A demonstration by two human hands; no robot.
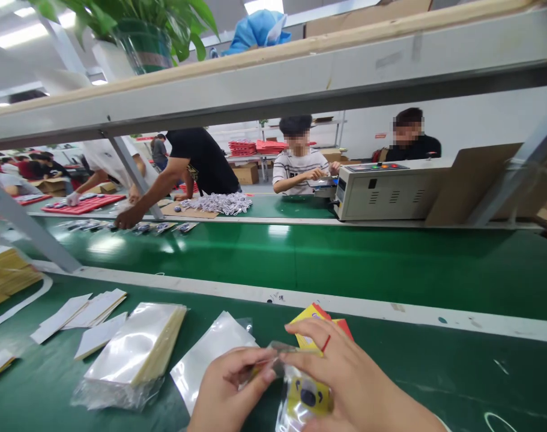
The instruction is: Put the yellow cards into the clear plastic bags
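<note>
While both hands work at the near edge of the green table (435, 372), we judge the step in hand to be the bagging of a yellow card (305, 397) into a clear pouch (287, 414). The left hand (228, 393) pinches the pouch's upper lip between thumb and fingertips; its grip is clenched on the film. The right hand (345, 375) grasps the same lip from the other side, with the card showing through the film just below the fingers. The card appears mostly inside, though we cannot tell whether it is fully seated.

The next move, in our judgement, calls for a steady hold on the open lip while the card is settled or the flap closed. A stack of empty pouches (135, 354) lies left of the hands, a single pouch (210, 354) between them, and more yellow cards (316, 321) lie just behind the right hand.
</note>
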